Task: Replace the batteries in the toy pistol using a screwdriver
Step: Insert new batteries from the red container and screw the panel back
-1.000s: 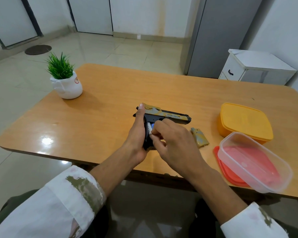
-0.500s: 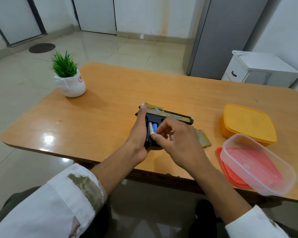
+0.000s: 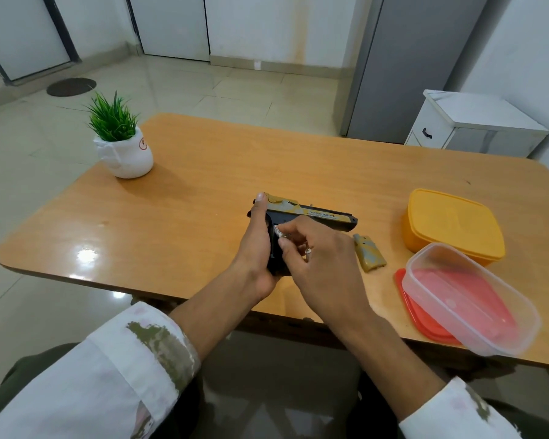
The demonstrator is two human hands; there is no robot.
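Observation:
A black and gold toy pistol [image 3: 317, 217] lies on its side near the middle of the wooden table [image 3: 197, 217], barrel pointing right. My left hand [image 3: 255, 245] grips its handle from the left, thumb up at the rear of the slide. My right hand [image 3: 317, 261] pinches a silver-ended battery [image 3: 279, 232] at the open compartment in the handle, and covers most of that compartment. The gold battery cover [image 3: 370, 256] lies loose on the table just right of my right hand. No screwdriver is in view.
A yellow lidded box [image 3: 454, 226] stands at the right. In front of it a clear plastic tub [image 3: 469, 299] rests tilted on a red lid [image 3: 409, 299] near the table's front edge. A potted green plant [image 3: 121, 144] sits at the far left corner.
My right hand's fingers shifted over the handle compartment; the two batteries seen half a second ago are now mostly covered, with one silver end showing. My left hand kept its grip.

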